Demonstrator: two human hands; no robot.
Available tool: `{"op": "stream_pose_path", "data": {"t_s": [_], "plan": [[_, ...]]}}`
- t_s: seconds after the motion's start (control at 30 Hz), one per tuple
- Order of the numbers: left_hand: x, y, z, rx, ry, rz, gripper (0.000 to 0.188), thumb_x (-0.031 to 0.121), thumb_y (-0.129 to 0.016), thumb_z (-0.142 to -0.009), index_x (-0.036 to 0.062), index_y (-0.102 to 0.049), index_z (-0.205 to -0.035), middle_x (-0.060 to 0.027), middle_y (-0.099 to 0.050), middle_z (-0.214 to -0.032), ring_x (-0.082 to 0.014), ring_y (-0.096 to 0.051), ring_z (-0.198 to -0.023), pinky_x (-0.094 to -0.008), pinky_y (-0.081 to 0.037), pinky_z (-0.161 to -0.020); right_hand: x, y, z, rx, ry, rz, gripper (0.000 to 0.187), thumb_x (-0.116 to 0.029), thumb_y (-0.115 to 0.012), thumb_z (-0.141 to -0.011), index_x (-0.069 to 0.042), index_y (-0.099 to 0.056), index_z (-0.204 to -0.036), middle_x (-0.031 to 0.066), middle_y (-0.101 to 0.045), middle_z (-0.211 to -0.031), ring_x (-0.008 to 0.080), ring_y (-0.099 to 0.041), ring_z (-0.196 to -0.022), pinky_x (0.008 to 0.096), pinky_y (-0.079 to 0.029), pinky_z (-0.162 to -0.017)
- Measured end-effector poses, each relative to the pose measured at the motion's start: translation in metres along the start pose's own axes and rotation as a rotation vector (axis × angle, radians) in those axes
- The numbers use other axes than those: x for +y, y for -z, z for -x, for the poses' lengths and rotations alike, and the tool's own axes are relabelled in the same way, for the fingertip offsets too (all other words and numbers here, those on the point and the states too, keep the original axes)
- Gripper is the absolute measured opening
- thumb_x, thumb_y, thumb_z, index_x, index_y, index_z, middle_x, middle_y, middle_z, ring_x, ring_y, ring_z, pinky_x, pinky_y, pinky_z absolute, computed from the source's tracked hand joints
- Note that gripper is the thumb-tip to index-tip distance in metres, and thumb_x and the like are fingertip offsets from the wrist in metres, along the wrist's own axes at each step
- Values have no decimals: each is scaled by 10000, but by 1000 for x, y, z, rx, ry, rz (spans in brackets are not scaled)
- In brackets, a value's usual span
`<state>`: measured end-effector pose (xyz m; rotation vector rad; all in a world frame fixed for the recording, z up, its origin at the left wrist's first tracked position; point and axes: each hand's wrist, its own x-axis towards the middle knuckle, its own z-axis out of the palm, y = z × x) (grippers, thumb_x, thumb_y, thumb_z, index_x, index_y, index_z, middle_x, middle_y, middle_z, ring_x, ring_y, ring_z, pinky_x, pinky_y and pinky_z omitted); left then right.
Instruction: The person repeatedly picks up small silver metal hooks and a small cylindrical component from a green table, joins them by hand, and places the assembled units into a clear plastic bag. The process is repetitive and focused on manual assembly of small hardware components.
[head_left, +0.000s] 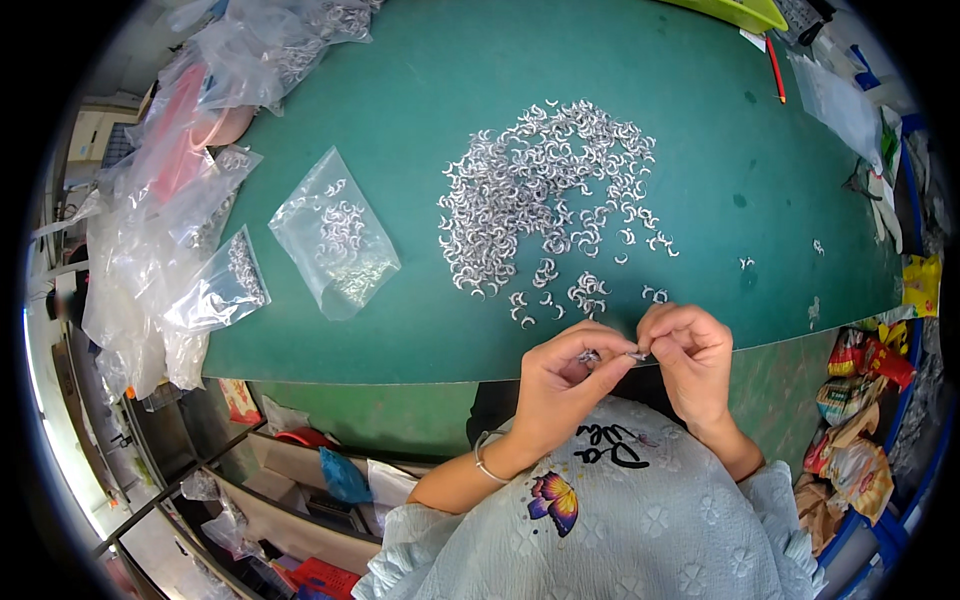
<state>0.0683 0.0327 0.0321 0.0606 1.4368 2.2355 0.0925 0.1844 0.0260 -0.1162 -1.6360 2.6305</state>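
My left hand is closed just over the table's near edge, with silver crescent-shaped metal pieces showing inside its curled fingers. Its thumb and forefinger pinch a small silver bit at their tips. Close against those tips, my right hand is closed in a pinch too; what its fingers hold is too small to make out. A large pile of the same crescent pieces spreads beyond both hands. Small clusters lie between the pile and my left hand, and a few pieces lie beside my right fingertips.
On the green table, a clear plastic bag holding crescent pieces lies left of the pile. More clear bags crowd the left edge. A red pencil and a yellow-green tray are at the far right. Packets fill a right-hand shelf.
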Motion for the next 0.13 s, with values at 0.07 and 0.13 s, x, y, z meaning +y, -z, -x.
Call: {"op": "stream_pose_path", "data": {"t_s": [0.07,0.13], "plan": [[-1,0,0,13,-12,0,127,-49,-605,-794,-9,-623,-913,-41,-556,-897,-58,-488,-733,-180,-378,-579,-1,2,-1,13,-6,56,94,89,-544,-806,47,-556,-890,112,-581,-857,147,-550,-779,258,-447,-709],[0,1,-1,26,-3,0,134,-44,-610,-793,5,-629,-916,-43,-561,-906,-63,-497,-759,-184,-386,-588,-1,5,-3,60,15,208,111,54,-549,-820,31,-568,-927,123,-591,-883,167,-560,-796,276,-450,-722]]}}
